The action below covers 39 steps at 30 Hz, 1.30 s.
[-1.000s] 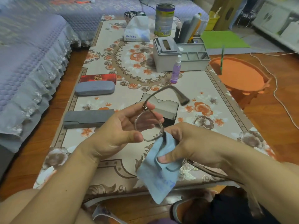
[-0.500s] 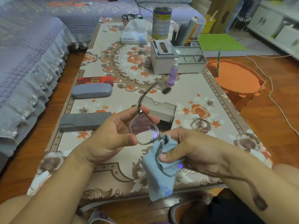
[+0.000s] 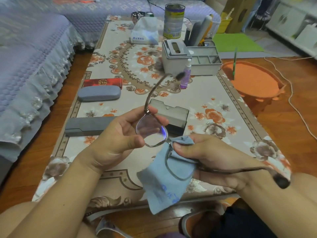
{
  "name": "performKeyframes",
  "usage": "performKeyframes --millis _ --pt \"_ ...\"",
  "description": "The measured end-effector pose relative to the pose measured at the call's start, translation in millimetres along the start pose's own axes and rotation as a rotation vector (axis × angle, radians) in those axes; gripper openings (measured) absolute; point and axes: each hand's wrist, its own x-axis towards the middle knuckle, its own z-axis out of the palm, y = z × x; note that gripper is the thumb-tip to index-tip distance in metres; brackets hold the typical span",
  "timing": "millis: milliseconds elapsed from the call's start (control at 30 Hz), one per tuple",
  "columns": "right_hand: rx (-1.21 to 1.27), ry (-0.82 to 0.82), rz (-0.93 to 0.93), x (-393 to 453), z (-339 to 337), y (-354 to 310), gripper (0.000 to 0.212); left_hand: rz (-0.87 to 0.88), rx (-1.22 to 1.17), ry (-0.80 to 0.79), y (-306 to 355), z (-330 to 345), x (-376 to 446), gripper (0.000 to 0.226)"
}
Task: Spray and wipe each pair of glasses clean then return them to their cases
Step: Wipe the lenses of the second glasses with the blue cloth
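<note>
Glasses (image 3: 151,130) sit in both hands above the near end of the table (image 3: 214,93), arms unfolded. The left hand (image 3: 118,140) pinches one lens rim between thumb and fingers. The right hand (image 3: 211,157) pinches a blue cloth (image 3: 164,184) around the other lens. Just behind the glasses lies an open case (image 3: 173,115); left of it three closed cases (image 3: 89,126); farther back a purple spray bottle (image 3: 186,78).

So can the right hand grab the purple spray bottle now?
Probably not yet. The right hand is pinching the blue cloth around the glasses. The spray bottle stands unblocked farther up the table, so it must let go first.
</note>
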Motion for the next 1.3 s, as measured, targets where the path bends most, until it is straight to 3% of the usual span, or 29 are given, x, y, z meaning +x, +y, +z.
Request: performKeyframes --millis 67,167,233,367,467,700,867,967,1033,1200,1300 --pt "-0.008 -0.047 -0.009 3 3 -1 0.034 0.012 -0.004 0.005 0 1 0 0.065" --pt "-0.024 -0.142 -0.034 4 7 -1 0.017 0.028 -0.025 -0.020 0 3 -1 0.064" --pt "-0.084 -0.178 -0.047 3 9 1 0.017 0.038 -0.001 -0.049 0 4 -2 0.065" --pt "-0.238 -0.120 -0.075 2 14 -3 0.025 0.030 0.005 -0.048 3 3 -5 0.065" --pt "-0.324 -0.092 -0.106 -2 14 -7 0.011 0.024 -0.010 -0.032 4 2 -7 0.064" --pt "-0.202 -0.313 0.129 -9 -15 -8 0.026 0.018 0.017 -0.039 2 5 -3 0.063" --pt "-0.347 -0.219 0.109 -4 -6 -7 0.020 -0.009 -0.017 -0.030 -1 7 -3 0.063" --pt "-0.279 -0.124 0.029 -4 4 -4 0.005 -0.025 -0.049 0.007 -3 5 -5 0.065" --pt "-0.211 -0.102 -0.012 -4 4 0 0.007 -0.031 -0.081 0.020 -3 4 -6 0.066" --pt "-0.082 -0.189 0.099 -7 -16 4 0.025 0.011 -0.040 -0.003 -2 5 -8 0.063" --pt "-0.204 -0.309 0.193 -7 -20 -1 0.024 0.001 -0.033 -0.019 -5 7 -8 0.063"
